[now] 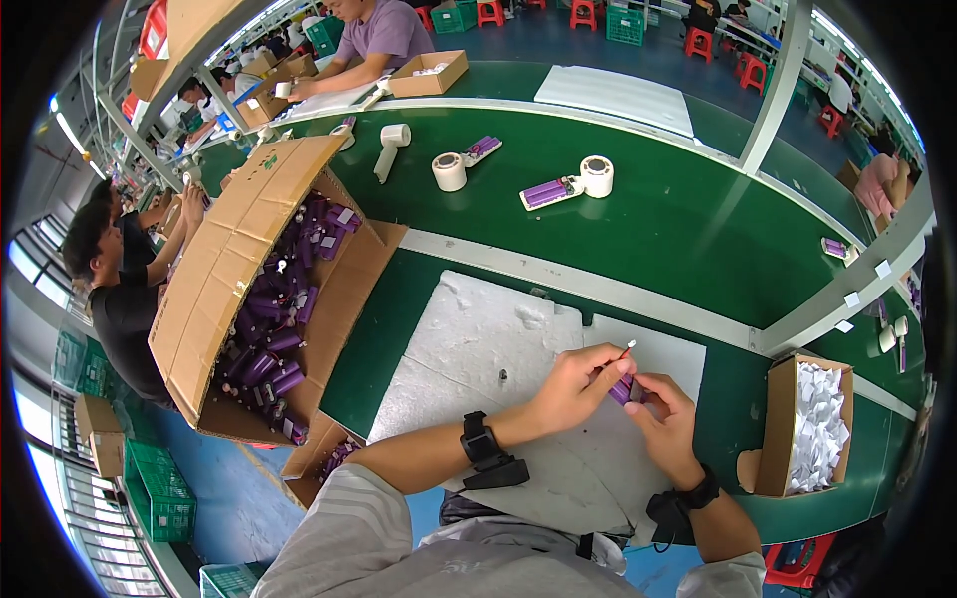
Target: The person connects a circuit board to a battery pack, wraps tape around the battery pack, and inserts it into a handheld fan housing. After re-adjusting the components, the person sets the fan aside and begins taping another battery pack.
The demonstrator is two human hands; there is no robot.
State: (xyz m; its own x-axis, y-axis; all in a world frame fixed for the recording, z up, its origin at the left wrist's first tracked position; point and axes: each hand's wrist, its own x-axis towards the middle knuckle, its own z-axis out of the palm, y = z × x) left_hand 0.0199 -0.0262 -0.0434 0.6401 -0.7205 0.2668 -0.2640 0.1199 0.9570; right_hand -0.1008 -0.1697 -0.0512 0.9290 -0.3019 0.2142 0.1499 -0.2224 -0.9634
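Over the white foam sheet (469, 329), a small purple battery pack (620, 390) is held between my two hands. My left hand (570, 387) pinches it near the end where a short red wire with a white connector (631, 345) sticks up. From the other side, the fingers and thumb of my right hand (668, 419) close on the same pack. The fingers hide part of it. To my left a large open cardboard box (234, 224) lies tilted, with many purple battery packs (264, 364) inside.
A cardboard box of white slips (819, 429) stands at the right. Beyond a pale rail, the green belt (688, 229) carries white round devices (596, 176) with purple packs. A metal post (847, 289) rises at the right. Co-workers sit at the left (115, 289) and across (384, 40).
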